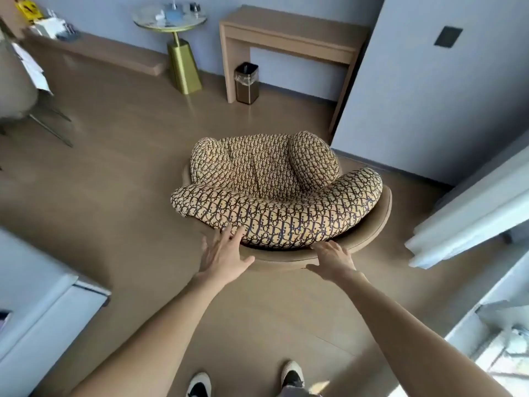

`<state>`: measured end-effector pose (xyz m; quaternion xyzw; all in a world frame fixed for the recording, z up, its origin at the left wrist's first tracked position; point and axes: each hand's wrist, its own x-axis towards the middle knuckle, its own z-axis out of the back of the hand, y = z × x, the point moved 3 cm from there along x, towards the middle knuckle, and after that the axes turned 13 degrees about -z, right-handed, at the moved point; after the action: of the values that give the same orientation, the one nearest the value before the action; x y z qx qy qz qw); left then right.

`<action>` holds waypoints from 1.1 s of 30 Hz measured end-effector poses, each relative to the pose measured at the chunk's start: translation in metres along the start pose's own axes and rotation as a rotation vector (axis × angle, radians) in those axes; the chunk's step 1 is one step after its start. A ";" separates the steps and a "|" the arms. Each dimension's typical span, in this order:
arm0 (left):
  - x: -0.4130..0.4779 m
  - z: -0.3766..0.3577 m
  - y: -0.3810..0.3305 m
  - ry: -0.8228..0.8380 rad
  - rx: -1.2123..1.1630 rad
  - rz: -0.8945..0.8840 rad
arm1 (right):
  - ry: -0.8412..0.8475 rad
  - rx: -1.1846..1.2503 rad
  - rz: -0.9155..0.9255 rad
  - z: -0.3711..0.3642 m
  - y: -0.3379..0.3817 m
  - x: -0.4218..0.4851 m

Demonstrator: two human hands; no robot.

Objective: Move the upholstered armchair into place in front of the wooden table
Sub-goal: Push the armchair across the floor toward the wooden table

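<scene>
The upholstered armchair [274, 190] stands mid-floor, its patterned beige and dark cushions facing away from me toward the wall. Its tan shell wraps the back. My left hand [221, 255] lies flat with spread fingers on the back rim, fingertips touching the patterned cushion. My right hand [332, 257] rests palm-down on the tan rim to the right, fingers apart. Neither hand curls around anything. The wooden table [289, 38] stands against the far wall, beyond the chair, with open space beneath it.
A small metal waste bin [246, 83] sits by the table's left leg. A round glass side table on a gold base [177, 32] stands to its left. A wall corner [357, 90] juts out right of the chair. Bed edges lie lower left and right.
</scene>
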<state>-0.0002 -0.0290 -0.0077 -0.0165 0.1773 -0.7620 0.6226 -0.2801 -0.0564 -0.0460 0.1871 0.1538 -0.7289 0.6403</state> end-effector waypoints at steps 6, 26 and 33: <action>0.002 -0.051 -0.015 0.174 0.039 0.048 | -0.050 0.034 0.084 -0.017 0.003 0.026; 0.056 -0.097 0.018 0.334 0.115 -0.068 | -0.154 -0.082 0.025 -0.042 -0.021 0.073; 0.057 -0.105 0.027 0.251 0.146 -0.096 | -0.194 -0.111 -0.005 -0.047 -0.014 0.073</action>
<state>-0.0135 -0.0616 -0.1250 0.1157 0.1971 -0.7978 0.5580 -0.2979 -0.0965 -0.1218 0.0793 0.1316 -0.7355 0.6598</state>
